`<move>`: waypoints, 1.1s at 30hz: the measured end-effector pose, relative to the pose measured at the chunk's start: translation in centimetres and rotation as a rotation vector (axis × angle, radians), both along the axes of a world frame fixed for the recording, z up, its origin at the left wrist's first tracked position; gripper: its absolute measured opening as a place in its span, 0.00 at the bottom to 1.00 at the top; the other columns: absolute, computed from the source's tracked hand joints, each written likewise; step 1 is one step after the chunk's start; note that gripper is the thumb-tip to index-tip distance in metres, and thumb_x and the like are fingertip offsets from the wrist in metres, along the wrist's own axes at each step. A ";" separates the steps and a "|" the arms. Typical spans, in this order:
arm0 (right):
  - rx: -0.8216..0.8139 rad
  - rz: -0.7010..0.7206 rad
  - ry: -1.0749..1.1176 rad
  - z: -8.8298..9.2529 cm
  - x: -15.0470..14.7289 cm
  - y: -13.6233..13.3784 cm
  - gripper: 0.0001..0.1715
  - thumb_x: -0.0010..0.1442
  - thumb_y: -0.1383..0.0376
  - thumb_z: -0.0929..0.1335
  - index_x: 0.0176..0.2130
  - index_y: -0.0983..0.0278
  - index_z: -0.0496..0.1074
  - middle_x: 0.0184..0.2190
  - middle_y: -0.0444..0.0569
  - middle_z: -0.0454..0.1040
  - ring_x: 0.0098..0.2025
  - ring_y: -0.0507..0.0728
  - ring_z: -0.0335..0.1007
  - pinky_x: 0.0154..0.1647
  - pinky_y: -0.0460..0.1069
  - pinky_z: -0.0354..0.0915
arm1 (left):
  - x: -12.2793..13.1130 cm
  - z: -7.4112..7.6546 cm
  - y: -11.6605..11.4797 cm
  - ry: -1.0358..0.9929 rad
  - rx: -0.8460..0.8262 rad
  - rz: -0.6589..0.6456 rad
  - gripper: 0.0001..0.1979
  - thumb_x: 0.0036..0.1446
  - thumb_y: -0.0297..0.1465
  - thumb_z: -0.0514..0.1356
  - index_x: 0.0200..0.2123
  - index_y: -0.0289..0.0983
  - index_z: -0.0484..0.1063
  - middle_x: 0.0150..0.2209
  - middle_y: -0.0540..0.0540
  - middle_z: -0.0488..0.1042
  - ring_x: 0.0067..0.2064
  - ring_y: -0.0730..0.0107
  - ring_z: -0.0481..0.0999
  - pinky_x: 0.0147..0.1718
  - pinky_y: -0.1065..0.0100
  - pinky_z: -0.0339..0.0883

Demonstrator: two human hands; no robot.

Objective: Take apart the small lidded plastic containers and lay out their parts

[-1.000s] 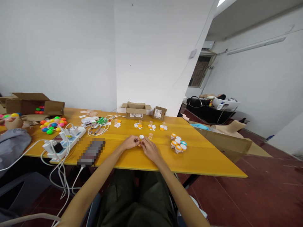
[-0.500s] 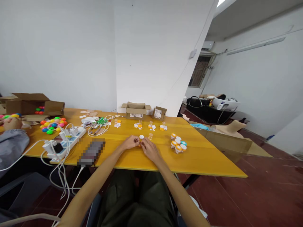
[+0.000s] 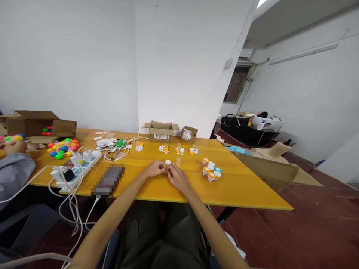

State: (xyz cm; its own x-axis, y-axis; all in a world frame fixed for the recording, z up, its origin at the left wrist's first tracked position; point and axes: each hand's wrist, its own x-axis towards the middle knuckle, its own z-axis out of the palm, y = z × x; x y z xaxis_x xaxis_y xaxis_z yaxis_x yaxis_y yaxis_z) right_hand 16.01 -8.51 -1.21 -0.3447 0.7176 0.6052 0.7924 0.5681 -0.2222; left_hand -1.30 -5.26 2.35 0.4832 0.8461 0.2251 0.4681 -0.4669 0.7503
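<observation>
My left hand [image 3: 156, 169] and my right hand [image 3: 177, 177] meet low over the table, fingertips pinched close together. Between them shows a bit of orange, mostly covered by the fingers; what it is I cannot make out. Just beyond the fingertips lies a round white cap [image 3: 167, 162]. A small clear plastic cup [image 3: 178, 161] stands a little to its right. Farther back, small piles of white and orange parts [image 3: 163, 149] sit beside more clear cups. To the right of my hands is a cluster of small clear containers with orange, white and teal lids [image 3: 211, 170].
Two cardboard boxes [image 3: 161, 132] stand at the table's back edge. On the left are a phone [image 3: 109, 181] with a cable, a power strip [image 3: 84, 168] with chargers, and colourful balls [image 3: 64, 148]. A co-worker's hand [image 3: 16, 148] is at far left.
My hands stay in nearly the same place, with only slight finger movement. The co-worker's hand and sleeve at far left shift a little.
</observation>
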 end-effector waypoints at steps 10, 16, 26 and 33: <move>-0.010 -0.011 0.009 0.2 0.0 -0.2 0.08 0.61 0.71 0.63 0.36 0.59 0.70 0.38 0.49 0.74 0.37 0.56 0.71 0.35 0.48 0.63 | -0.1 -0.2 0.2 0.009 -0.003 0.007 0.09 0.53 0.35 0.61 0.25 0.36 0.74 0.25 0.49 0.76 0.29 0.70 0.73 0.30 0.72 0.64; -0.019 -0.007 0.001 0.5 0.0 -0.2 0.09 0.61 0.71 0.63 0.35 0.59 0.71 0.39 0.50 0.75 0.38 0.57 0.72 0.35 0.48 0.63 | -0.1 -0.2 0.3 0.010 -0.003 0.004 0.10 0.54 0.36 0.61 0.25 0.36 0.74 0.25 0.50 0.76 0.29 0.71 0.72 0.30 0.72 0.63; 0.029 -0.043 0.050 0.6 0.0 -0.3 0.11 0.66 0.68 0.61 0.36 0.59 0.72 0.40 0.50 0.76 0.37 0.57 0.73 0.34 0.48 0.62 | -0.1 -0.2 0.2 0.002 -0.008 -0.004 0.11 0.54 0.36 0.61 0.25 0.36 0.74 0.24 0.50 0.76 0.28 0.71 0.72 0.30 0.72 0.63; -0.004 -0.167 0.054 -0.3 0.4 0.6 0.12 0.67 0.68 0.61 0.39 0.58 0.72 0.37 0.51 0.75 0.37 0.58 0.72 0.33 0.49 0.61 | -0.2 -0.4 0.5 -0.011 -0.021 -0.005 0.09 0.53 0.34 0.61 0.25 0.36 0.74 0.23 0.51 0.74 0.28 0.71 0.71 0.30 0.72 0.63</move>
